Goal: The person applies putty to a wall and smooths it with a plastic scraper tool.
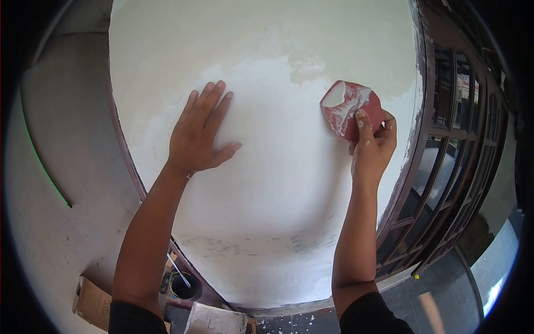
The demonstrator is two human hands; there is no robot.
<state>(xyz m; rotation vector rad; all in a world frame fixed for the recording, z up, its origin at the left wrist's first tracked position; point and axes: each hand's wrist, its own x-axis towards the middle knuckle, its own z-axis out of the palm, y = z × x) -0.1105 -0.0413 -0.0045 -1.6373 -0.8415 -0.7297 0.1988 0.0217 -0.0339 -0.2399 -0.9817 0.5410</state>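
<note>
A pale wall panel fills the middle of the head view, whiter in its centre and beige toward the top. My left hand lies flat on the panel, fingers spread, holding nothing. On the right, my right hand pinches a red flat piece smeared with white paste, with the thumb on its near face. White specks mark my right fingers. Whether the red piece touches the panel cannot be told.
Dark wooden framed glass panes stand at the right. Lower left are a cardboard box, a dark container with a stick, and a whitish-stained slab. A green line runs along the left.
</note>
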